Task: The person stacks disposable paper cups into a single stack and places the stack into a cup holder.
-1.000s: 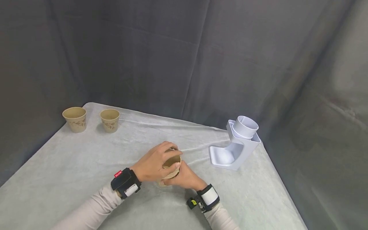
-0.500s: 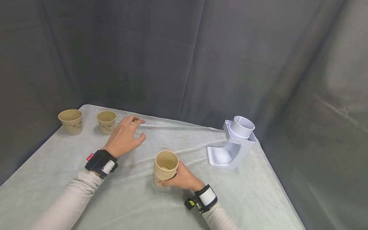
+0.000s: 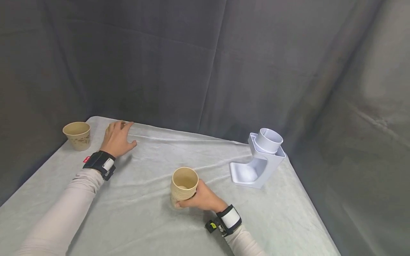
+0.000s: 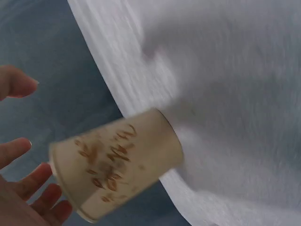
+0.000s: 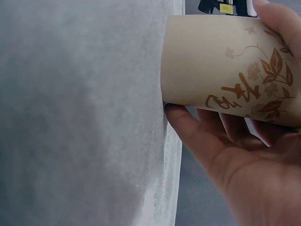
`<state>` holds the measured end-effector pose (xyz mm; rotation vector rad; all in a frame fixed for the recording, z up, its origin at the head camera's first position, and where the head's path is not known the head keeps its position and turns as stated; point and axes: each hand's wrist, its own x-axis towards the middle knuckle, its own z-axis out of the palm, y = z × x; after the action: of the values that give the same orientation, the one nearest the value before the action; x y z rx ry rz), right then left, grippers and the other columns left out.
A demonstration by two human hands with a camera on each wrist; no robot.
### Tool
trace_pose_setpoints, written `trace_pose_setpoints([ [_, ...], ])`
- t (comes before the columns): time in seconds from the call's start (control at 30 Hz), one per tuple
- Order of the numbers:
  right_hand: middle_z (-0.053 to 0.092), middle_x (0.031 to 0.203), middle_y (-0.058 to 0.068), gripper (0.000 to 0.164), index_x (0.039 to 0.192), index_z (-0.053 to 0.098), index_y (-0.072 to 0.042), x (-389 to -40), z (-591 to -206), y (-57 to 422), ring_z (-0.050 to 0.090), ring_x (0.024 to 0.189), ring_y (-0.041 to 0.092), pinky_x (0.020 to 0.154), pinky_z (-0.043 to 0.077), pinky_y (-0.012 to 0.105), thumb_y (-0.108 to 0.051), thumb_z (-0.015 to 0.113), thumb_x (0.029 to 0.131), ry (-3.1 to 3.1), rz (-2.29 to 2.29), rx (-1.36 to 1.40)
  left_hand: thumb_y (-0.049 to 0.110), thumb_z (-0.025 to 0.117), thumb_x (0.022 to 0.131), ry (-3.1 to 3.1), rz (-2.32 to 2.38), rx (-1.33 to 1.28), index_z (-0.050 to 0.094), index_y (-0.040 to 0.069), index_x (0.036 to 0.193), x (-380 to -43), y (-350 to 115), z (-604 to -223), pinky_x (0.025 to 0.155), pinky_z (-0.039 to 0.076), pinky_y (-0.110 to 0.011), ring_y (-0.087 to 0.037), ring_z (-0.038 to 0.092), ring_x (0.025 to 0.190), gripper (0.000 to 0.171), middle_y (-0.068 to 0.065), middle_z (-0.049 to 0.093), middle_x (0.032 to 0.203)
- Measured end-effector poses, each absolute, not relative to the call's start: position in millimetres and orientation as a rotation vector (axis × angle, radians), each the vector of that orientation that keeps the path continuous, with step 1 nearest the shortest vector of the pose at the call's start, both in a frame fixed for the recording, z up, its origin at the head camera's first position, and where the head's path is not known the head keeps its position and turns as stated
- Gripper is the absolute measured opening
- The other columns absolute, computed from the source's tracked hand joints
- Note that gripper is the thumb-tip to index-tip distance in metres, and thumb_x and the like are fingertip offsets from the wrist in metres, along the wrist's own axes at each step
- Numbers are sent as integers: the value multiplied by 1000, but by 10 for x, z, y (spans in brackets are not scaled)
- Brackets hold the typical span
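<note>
My right hand [image 3: 203, 197] grips a stack of nested beige paper cups [image 3: 183, 193] upright at the middle of the table. In the right wrist view the lowest cup [image 5: 202, 61] shows brown leaf prints and lettering, with thumb and fingers on either side of it. My left hand [image 3: 116, 140] is at the far left with its fingers spread, hiding a single paper cup in the head view. The left wrist view shows that printed cup [image 4: 117, 162] standing on the cloth, the fingers [image 4: 37, 181] right at its rim and the thumb apart from it.
Another beige paper cup [image 3: 78, 138] stands at the table's far left edge. On the right is a white plastic stand [image 3: 272, 165] with a round white cup-shaped holder [image 3: 269, 141] on top. A pale, wrinkled cloth [image 3: 144, 220] covers the table, and grey curtains [image 3: 153, 71] enclose it.
My left hand has left the cup stack and moved left and away to the single cup, its fingers spreading. The right hand keeps hold of the stack, almost unmoved.
</note>
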<state>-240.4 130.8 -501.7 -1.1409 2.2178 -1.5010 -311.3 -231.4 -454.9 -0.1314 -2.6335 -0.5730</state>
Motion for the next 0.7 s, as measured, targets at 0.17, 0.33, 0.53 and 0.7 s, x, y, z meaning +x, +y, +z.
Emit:
trace_pose_setpoints([
  [0.17, 65, 125, 4, 83, 138, 53, -17, -2422, -5031, 1293, 63, 115, 15, 106, 47, 34, -5, 93, 66, 2216, -1494, -1151, 23, 71, 85, -2672, -587, -59, 45, -3, 146, -3215, -2479, -4546, 110, 20, -71, -57, 20, 140, 71, -35, 26, 152],
  [0.33, 65, 124, 2, 84, 138, 52, -17, -2422, -5029, 1299, 63, 115, 15, 106, 47, 35, -6, 94, 66, 2221, -1495, -1162, 29, 62, 90, -2761, -594, -39, 39, -3, 151, -3306, -2597, -4581, 110, 18, -72, -59, 16, 142, 72, -37, 22, 155],
  [0.53, 66, 124, 0, 85, 138, 52, -19, -2424, -5023, 1312, 63, 115, 15, 106, 47, 34, -6, 94, 66, 2231, -1496, -1159, 22, 56, 95, -2805, -570, -52, 38, -4, 151, -3382, -2632, -4620, 110, 26, -72, -60, 25, 139, 64, -39, 30, 149],
  [0.7, 66, 124, 0, 83, 138, 53, -19, -2418, -5030, 1316, 63, 115, 14, 105, 47, 34, -8, 94, 67, 2236, -1482, -1157, 21, 56, 97, -2808, -584, -45, 41, -3, 149, -3361, -2617, -4628, 109, 29, -71, -61, 28, 137, 59, -37, 32, 148],
])
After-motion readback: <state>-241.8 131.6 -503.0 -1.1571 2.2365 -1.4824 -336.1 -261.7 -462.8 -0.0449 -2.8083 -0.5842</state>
